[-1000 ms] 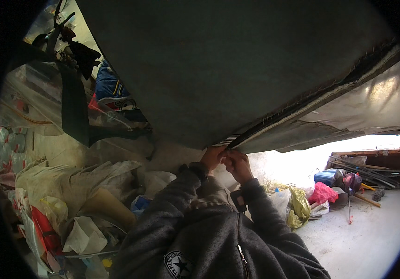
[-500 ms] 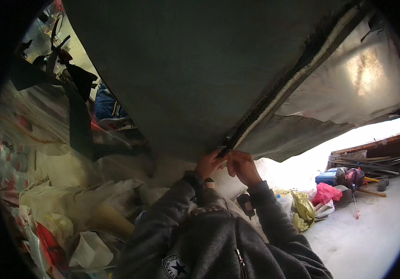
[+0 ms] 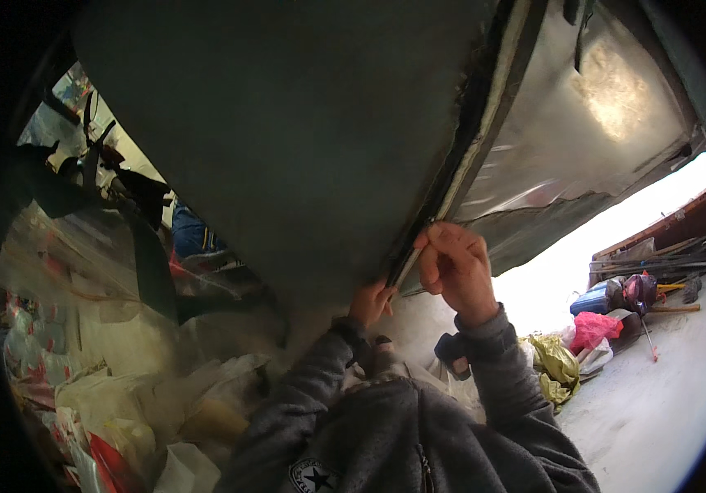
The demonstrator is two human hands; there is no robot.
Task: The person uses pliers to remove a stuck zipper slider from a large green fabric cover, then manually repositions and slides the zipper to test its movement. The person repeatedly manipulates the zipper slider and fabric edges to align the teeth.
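Note:
A large dark grey fabric sheet (image 3: 287, 140) hangs before me, filling the upper middle. Along its right side runs a zip-like seam (image 3: 472, 148) with a frayed black edge and a pale strip. At the lower end of that seam, my left hand (image 3: 369, 304) is closed on the fabric edge. Higher up, my right hand (image 3: 458, 267) pinches at the seam with thumb and forefinger. Whatever small part sits between those fingertips is hidden. Right of the seam, a translucent plastic panel (image 3: 558, 140) lets bright light through.
At left lie crumpled plastic bags (image 3: 114, 403) and clear bottles (image 3: 32, 345). A dark strap (image 3: 151, 263) hangs there. To the right, on pale ground, are a pink bag (image 3: 595, 329), a yellow-green bag (image 3: 558, 366), a blue container (image 3: 591, 300) and several rods (image 3: 657, 263).
My right hand has moved up and right along the seam, away from my left hand, which stays near the lower end. The seam now stands steeper in view.

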